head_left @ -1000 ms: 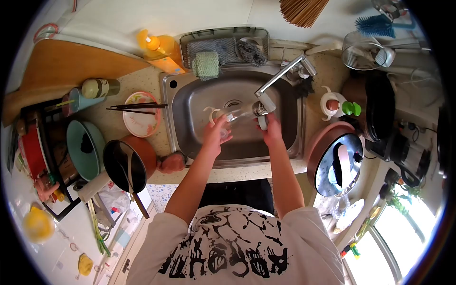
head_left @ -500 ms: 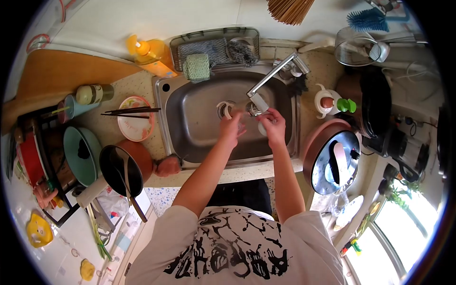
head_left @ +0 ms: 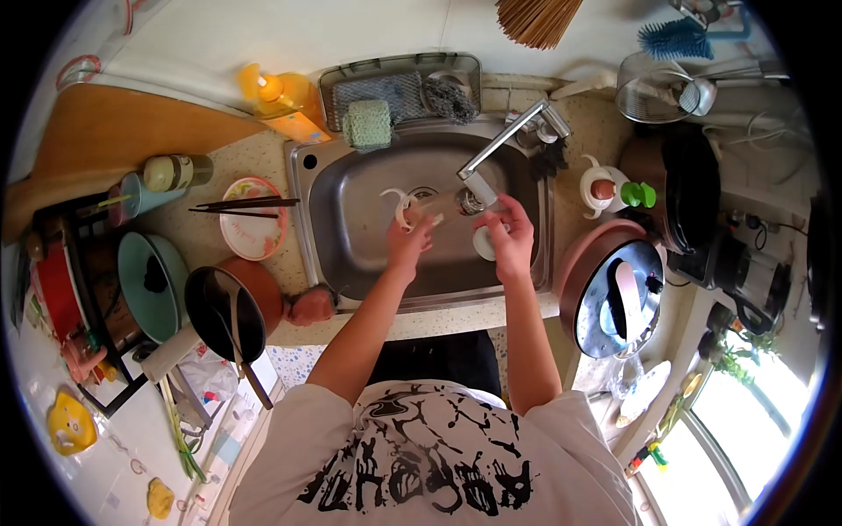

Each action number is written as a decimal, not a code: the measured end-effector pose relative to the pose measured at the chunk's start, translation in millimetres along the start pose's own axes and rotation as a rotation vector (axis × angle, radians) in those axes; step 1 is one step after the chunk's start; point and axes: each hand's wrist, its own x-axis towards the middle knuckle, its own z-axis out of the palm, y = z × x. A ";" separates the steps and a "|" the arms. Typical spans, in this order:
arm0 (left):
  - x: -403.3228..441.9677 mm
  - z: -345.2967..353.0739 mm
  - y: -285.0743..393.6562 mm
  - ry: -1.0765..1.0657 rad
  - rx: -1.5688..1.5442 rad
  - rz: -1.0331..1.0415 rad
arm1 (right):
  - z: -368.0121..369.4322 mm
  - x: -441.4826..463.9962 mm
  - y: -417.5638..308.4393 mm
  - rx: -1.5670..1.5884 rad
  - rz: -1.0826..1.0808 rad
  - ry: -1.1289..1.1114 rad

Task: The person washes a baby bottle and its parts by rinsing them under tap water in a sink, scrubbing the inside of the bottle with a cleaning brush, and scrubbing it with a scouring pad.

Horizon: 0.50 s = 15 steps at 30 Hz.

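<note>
My left hand (head_left: 410, 245) is closed around a clear bottle (head_left: 445, 209) with a white curved handle (head_left: 399, 203), tilted on its side over the sink (head_left: 351, 237). The bottle's open end points right, under the faucet (head_left: 478, 186). Pinched in my right hand (head_left: 515, 238) is a small round white lid (head_left: 484, 243), just below the faucet head. Whether water is running I cannot make out clearly.
Right of the sink stand a white two-handled top (head_left: 601, 188) and a pink basin with a lidded pan (head_left: 614, 298). On the left are a plate with chopsticks (head_left: 253, 230), a pot (head_left: 230, 307) and a teal bowl (head_left: 151, 285). Behind are a sponge (head_left: 367, 124) and soap bottle (head_left: 285, 95).
My left hand has moved left with the bottle, so more of its clear body shows. My right hand has shifted slightly right and the white lid is more visible.
</note>
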 end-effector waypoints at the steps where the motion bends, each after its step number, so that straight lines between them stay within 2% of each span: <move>1: -1.7 -7.6 -0.6 0.037 -0.030 -0.030 | 4.1 -0.7 -4.2 0.043 -0.030 0.003; 3: -6.1 -21.7 -2.6 0.111 -0.093 -0.091 | 9.8 -1.0 -18.2 -0.152 -0.093 0.061; 10: 4.6 -66.7 -33.8 -0.038 -0.359 -0.248 | 25.8 8.7 -48.4 -0.775 -0.302 0.054; 15: 1.0 -70.8 -36.2 -0.148 -0.404 -0.256 | 30.0 17.2 -46.0 -0.734 -0.182 0.032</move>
